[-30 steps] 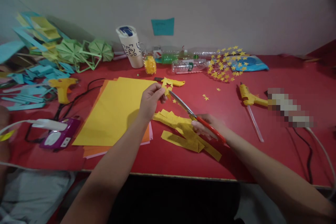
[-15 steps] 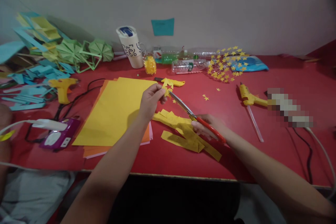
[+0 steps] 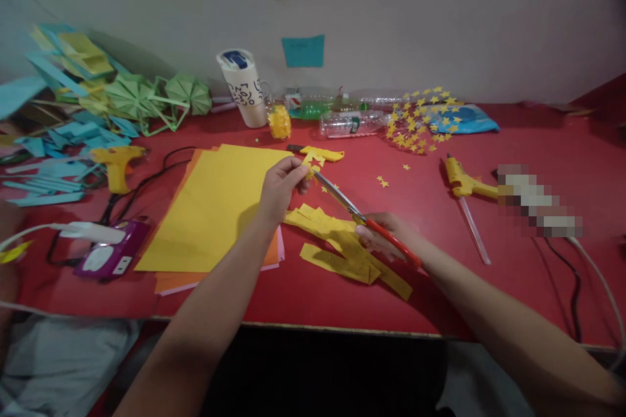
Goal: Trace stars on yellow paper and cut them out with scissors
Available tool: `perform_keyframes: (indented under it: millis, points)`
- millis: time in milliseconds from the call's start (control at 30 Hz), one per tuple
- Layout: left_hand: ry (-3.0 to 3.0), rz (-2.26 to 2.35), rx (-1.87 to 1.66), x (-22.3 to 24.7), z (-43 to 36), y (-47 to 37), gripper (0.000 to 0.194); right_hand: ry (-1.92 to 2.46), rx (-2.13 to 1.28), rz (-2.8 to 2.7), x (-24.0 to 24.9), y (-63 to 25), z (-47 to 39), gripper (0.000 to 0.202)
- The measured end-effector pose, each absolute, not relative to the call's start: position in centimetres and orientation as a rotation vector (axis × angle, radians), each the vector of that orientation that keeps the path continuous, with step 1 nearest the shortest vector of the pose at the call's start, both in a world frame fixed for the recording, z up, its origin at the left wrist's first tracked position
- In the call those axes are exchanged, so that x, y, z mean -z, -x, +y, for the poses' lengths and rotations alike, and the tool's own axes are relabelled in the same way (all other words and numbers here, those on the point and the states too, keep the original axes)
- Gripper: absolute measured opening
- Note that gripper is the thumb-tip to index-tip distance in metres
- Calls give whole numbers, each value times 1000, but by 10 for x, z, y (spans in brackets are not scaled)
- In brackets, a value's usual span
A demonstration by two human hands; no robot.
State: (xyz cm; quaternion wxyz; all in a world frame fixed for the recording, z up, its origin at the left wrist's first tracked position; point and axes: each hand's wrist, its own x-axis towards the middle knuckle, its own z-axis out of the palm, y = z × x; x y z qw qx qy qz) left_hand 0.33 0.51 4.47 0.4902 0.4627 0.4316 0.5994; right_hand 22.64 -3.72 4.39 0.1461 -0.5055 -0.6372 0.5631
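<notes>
Pinched in my left hand [image 3: 285, 184] is a small piece of yellow paper [image 3: 316, 159] with a star-shaped gap in it. My right hand [image 3: 388, 234] grips red-handled scissors [image 3: 353, 210], whose blade tips meet the paper's lower edge beside my left fingertips. The blades look almost closed. Under and in front of the scissors lie yellow paper strips [image 3: 332, 234]. Small yellow paper stars [image 3: 384, 182] are scattered on the red table beyond. Left of my hands rests a stack of yellow sheets [image 3: 210, 202], with orange and pink ones beneath.
A yellow cutter [image 3: 325, 154] lies just behind my left hand. Plastic bottles [image 3: 352, 122], a star-covered clear object [image 3: 420, 122] and a white tumbler [image 3: 244, 94] line the wall. Glue guns [image 3: 460, 176] flank both sides; a purple power adapter [image 3: 115, 251] sits left. Another person's arm shows far left.
The scissor tips have shifted very slightly left along the paper, and the paper piece has tilted a little. Otherwise my hands hold nearly the same place.
</notes>
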Motion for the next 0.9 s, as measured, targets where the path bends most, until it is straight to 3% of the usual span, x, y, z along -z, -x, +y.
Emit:
perform_keyframes:
  millis: [633,900]
  points:
    - [-1107,1027,-1383,-51,0,-7,16,1457,-1634,-1771,-45,-224,-37,58]
    - [-1187,976,-1388,-45,2,-4,16,1403,-1659,-1815,-40,-228,-37,51]
